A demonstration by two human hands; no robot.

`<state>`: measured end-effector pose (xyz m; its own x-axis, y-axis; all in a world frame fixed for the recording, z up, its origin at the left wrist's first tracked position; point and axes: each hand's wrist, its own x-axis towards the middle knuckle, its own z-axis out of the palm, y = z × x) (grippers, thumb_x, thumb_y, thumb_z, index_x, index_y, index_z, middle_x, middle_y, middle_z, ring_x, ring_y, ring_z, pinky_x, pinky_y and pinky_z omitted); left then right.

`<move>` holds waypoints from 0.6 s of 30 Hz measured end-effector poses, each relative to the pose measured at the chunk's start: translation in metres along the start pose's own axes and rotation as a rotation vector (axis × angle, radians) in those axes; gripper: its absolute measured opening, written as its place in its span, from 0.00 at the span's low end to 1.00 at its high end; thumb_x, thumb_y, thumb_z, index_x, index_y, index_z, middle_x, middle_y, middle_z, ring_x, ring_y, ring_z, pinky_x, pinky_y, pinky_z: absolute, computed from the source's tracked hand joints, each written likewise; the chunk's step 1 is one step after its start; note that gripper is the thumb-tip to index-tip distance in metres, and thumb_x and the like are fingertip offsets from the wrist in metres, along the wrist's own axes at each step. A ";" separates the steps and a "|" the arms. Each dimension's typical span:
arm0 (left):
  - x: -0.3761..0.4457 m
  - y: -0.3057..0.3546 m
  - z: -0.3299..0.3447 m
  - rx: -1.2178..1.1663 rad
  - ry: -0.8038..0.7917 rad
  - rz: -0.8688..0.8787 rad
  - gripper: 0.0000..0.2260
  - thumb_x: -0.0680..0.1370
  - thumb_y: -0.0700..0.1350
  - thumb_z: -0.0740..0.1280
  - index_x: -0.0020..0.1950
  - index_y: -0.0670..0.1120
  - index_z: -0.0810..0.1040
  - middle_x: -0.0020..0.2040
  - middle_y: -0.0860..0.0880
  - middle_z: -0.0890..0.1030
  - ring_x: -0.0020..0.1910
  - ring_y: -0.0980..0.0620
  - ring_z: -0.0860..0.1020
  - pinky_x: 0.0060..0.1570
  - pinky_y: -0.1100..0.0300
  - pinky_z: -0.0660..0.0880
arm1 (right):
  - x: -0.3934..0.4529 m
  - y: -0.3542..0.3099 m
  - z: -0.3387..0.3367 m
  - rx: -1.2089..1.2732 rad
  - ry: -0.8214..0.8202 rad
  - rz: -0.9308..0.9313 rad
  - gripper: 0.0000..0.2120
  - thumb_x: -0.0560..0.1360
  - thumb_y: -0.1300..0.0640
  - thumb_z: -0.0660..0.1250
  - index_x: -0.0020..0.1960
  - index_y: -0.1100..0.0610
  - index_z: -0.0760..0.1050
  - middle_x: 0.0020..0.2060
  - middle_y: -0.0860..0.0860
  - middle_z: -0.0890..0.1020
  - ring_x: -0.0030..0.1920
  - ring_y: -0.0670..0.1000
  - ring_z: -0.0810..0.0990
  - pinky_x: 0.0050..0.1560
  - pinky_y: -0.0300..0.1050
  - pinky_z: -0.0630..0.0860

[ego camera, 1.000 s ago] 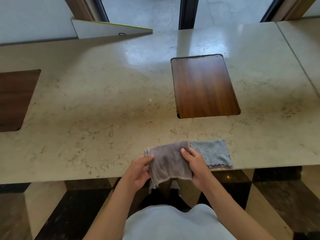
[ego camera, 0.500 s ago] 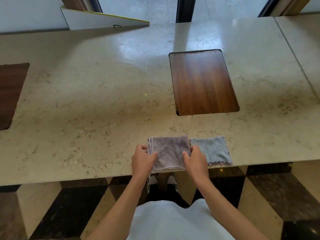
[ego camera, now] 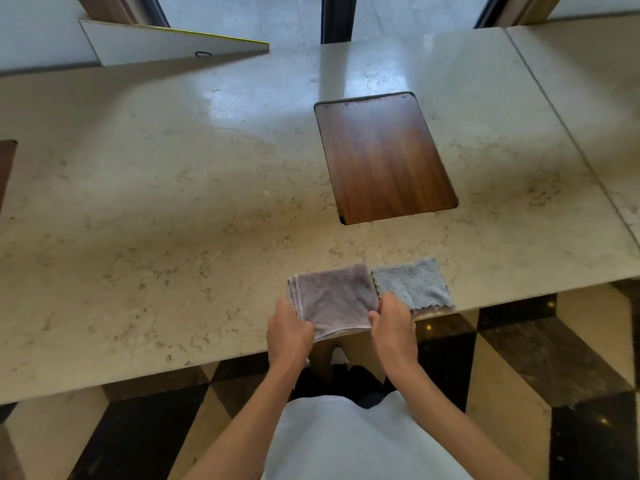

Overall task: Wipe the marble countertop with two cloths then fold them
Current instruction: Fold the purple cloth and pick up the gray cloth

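A folded mauve cloth [ego camera: 334, 299] lies flat at the near edge of the marble countertop [ego camera: 166, 237]. My left hand [ego camera: 289, 332] grips its near left corner and my right hand [ego camera: 393, 327] grips its near right corner. Touching the mauve cloth on its right, a folded grey-blue cloth [ego camera: 414, 282] rests on the marble, its near edge partly behind my right hand.
A wooden inset panel [ego camera: 384, 157] sits in the marble beyond the cloths, and another [ego camera: 5, 168] shows at the far left edge. A white board [ego camera: 166, 45] leans at the back left. Below the counter's near edge is a checkered floor [ego camera: 519, 375].
The mauve cloth hung over the counter edge a second ago; it now lies fully on the marble, folded square beside the grey-blue cloth. Both hands shifted to its near corners.
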<state>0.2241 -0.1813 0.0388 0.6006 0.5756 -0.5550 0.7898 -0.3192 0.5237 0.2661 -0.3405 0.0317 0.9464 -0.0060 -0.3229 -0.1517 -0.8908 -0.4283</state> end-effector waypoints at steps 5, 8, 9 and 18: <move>0.001 0.005 -0.003 0.102 0.141 0.019 0.15 0.73 0.37 0.71 0.52 0.47 0.67 0.54 0.48 0.66 0.50 0.50 0.69 0.43 0.56 0.70 | 0.008 0.010 -0.022 0.106 0.015 -0.015 0.09 0.83 0.51 0.63 0.46 0.54 0.73 0.42 0.49 0.77 0.42 0.51 0.77 0.43 0.49 0.78; 0.006 0.030 0.002 0.103 0.190 0.216 0.11 0.74 0.38 0.69 0.51 0.48 0.70 0.52 0.49 0.68 0.52 0.50 0.67 0.47 0.58 0.67 | 0.041 0.034 -0.045 0.230 0.110 0.017 0.04 0.83 0.58 0.63 0.52 0.55 0.77 0.47 0.52 0.80 0.46 0.51 0.79 0.49 0.51 0.80; 0.007 0.040 0.009 0.123 0.171 0.308 0.08 0.75 0.38 0.69 0.50 0.48 0.72 0.51 0.49 0.70 0.52 0.50 0.68 0.48 0.59 0.66 | 0.054 0.042 -0.052 0.229 0.122 0.019 0.05 0.82 0.60 0.64 0.55 0.56 0.77 0.49 0.53 0.79 0.49 0.52 0.79 0.51 0.52 0.81; 0.026 0.117 0.085 0.488 0.038 0.567 0.09 0.78 0.52 0.69 0.55 0.51 0.76 0.56 0.51 0.74 0.57 0.49 0.69 0.58 0.55 0.66 | 0.135 0.082 -0.083 0.032 -0.140 -0.069 0.17 0.79 0.64 0.66 0.66 0.52 0.74 0.58 0.55 0.73 0.56 0.56 0.74 0.60 0.55 0.77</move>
<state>0.3427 -0.2677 0.0301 0.9343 0.2462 -0.2580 0.3311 -0.8675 0.3713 0.4054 -0.4521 0.0234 0.9064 0.1198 -0.4052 -0.0992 -0.8718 -0.4797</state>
